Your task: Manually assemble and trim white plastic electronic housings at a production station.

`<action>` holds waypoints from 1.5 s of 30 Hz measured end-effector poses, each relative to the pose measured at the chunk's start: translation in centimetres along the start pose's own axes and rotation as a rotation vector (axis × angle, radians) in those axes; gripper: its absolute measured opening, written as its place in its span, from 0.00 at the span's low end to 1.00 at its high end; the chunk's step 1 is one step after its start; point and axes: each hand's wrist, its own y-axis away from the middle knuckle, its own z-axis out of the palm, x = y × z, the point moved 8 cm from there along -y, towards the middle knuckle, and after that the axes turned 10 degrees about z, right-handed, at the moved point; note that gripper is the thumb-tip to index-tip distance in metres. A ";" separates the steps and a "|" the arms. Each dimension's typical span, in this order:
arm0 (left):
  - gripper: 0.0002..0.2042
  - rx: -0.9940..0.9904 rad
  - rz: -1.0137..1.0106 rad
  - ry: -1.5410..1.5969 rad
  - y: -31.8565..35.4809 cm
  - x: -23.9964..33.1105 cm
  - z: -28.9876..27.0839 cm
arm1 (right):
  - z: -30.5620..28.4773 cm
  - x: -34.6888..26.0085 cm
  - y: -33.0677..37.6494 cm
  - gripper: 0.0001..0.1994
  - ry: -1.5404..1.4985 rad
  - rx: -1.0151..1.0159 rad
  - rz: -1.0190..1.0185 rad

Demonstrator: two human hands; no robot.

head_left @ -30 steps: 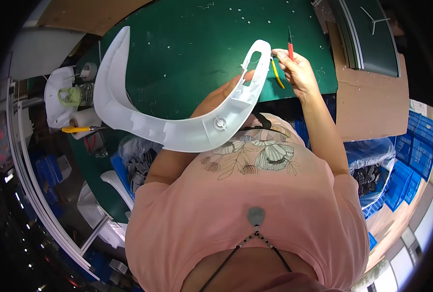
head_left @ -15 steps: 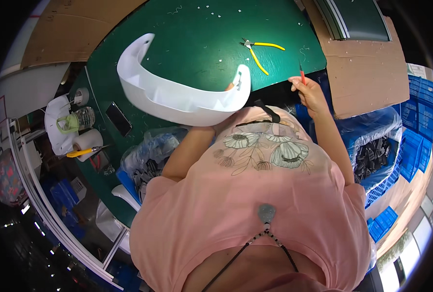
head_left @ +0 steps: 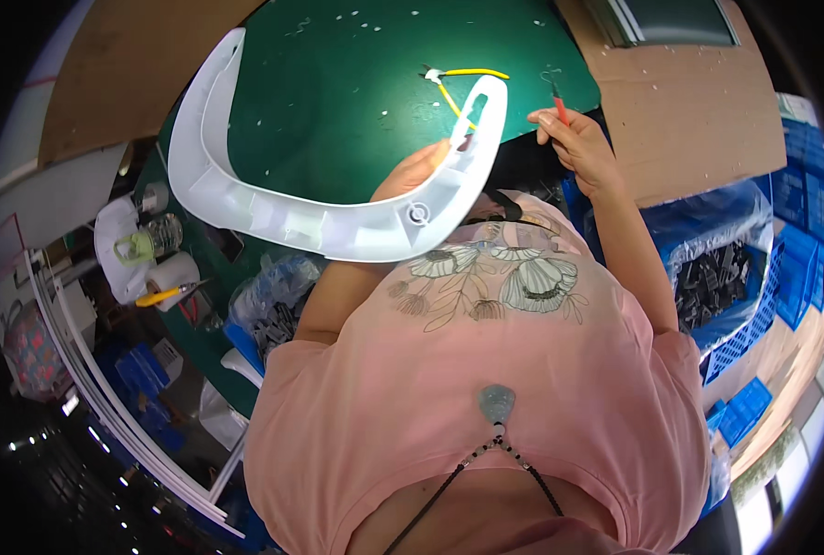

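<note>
My left hand grips a long curved white plastic part near its right end, partly hidden behind it. This U-shaped piece is held above the near edge of the green table, its ribbed side and a small round boss facing up. A slot opens through its raised right tip. To the right, my right hand pinches a slim red-handled tool with a thin dark tip pointing away from me, apart from the white part. Yellow-handled cutting pliers lie spread on the table, one handle partly behind the white part's tip.
Small white scraps dot the green table. Flattened cardboard covers its right side. Lined bins of dark small pieces stand at my right and left. A bottle, a paper roll and a yellow-handled tool sit at the left.
The white part has turned in my left hand, so more of its ribbed inner side and the round boss show. More of my left fingers is visible; my right hand still holds the red-handled tool.
</note>
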 end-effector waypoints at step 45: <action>0.29 -0.063 0.491 -0.666 -2.2 -3.0 10.1 | -8.2 2.4 4.9 0.22 0.091 -0.292 -0.139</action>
